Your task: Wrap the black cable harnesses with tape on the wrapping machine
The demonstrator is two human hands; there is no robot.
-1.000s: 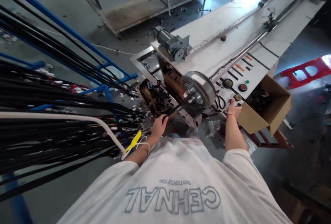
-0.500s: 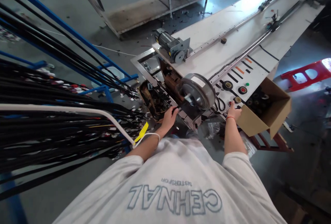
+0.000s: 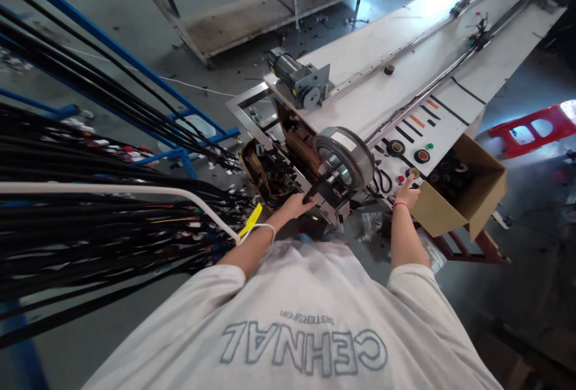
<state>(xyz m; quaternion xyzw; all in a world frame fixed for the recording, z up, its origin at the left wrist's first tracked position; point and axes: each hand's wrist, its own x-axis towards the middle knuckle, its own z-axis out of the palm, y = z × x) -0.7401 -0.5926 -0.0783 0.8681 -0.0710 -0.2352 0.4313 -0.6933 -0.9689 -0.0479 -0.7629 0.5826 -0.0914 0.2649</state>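
Note:
My left hand is closed around the end of a black cable bundle, which leads up into the opening of the round ring-shaped taping head. My right hand rests at the near edge of the white machine table, index finger stretched out beside a tape roll. A red push button shows just left of that finger. Another tape roll, a red button with a dark collar and a small green button lie further back.
An open cardboard box of dark rolls stands right of my right hand. A motor sits on the table's left end. Black cables hang on a blue rack at left. A red plastic stool stands at far right.
My left hand has moved slightly right, toward the ring, and the black bundle now reaches into it. My right hand has shifted a little off the red button, which now shows fully.

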